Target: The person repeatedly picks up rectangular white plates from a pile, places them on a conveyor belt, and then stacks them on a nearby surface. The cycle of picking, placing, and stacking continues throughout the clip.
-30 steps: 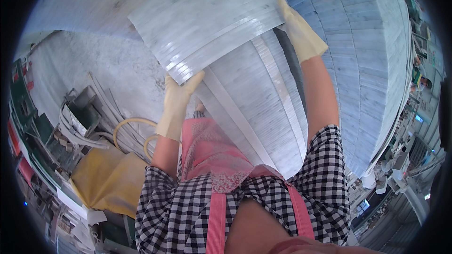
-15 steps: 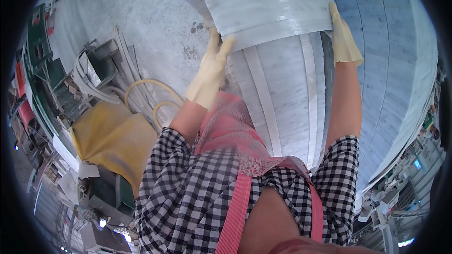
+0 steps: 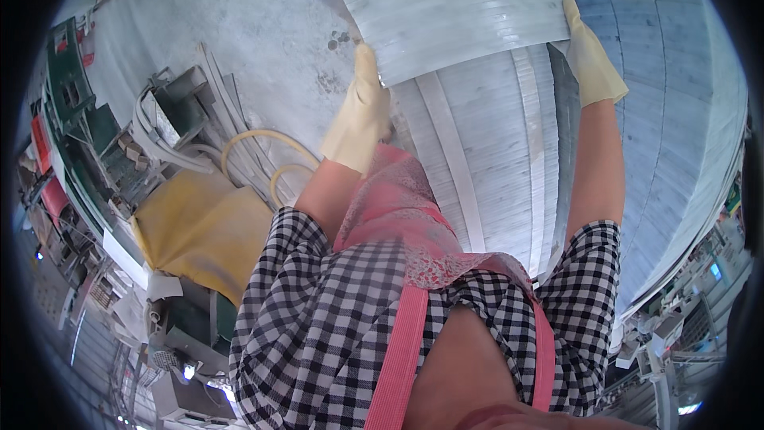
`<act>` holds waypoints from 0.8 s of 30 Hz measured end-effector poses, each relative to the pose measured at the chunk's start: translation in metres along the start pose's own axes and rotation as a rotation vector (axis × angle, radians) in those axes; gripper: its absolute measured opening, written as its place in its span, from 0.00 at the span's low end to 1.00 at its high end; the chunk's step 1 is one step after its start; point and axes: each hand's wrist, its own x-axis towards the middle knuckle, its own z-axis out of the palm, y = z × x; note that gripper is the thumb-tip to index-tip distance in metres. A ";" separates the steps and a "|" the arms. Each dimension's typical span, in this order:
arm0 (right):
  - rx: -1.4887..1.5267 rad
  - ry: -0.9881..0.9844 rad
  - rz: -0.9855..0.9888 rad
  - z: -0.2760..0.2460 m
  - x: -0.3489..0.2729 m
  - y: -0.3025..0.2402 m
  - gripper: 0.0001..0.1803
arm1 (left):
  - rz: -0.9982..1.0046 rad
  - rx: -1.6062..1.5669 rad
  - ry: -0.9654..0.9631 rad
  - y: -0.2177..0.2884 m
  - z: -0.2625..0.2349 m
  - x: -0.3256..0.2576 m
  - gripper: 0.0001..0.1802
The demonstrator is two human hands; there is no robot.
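A broad, glossy pale grey panel lies across the top of the view, over a lower pale panel that has lighter strips along it. My left hand, in a cream rubber glove, grips the upper panel's left edge near its front corner, thumb up and the other fingers mostly hidden. At the opposite edge, my right hand, gloved the same way, holds the panel's right side. Its thumb lies along the edge and its fingers are partly hidden.
On the right rises a large bluish panelled surface. To the left are a dusty floor, long pale strips, a yellow hose, a yellow cloth cover and green machine parts. My pink apron hangs close to the panels.
My left hand has closed in against the panel's left edge, its fingers no longer spread apart. The front border band seen on the upper panel earlier no longer shows. My right hand stays at the right edge.
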 end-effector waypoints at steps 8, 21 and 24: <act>-0.049 0.012 0.064 0.004 -0.007 -0.012 0.38 | 0.022 -0.024 0.124 -0.061 0.002 0.025 0.41; -0.110 0.344 -0.175 -0.008 0.016 0.055 0.46 | -0.083 0.056 0.048 -0.028 0.032 0.012 0.46; -0.122 0.348 -0.416 -0.006 0.007 0.088 0.42 | 0.013 0.054 -0.046 -0.009 0.042 0.021 0.49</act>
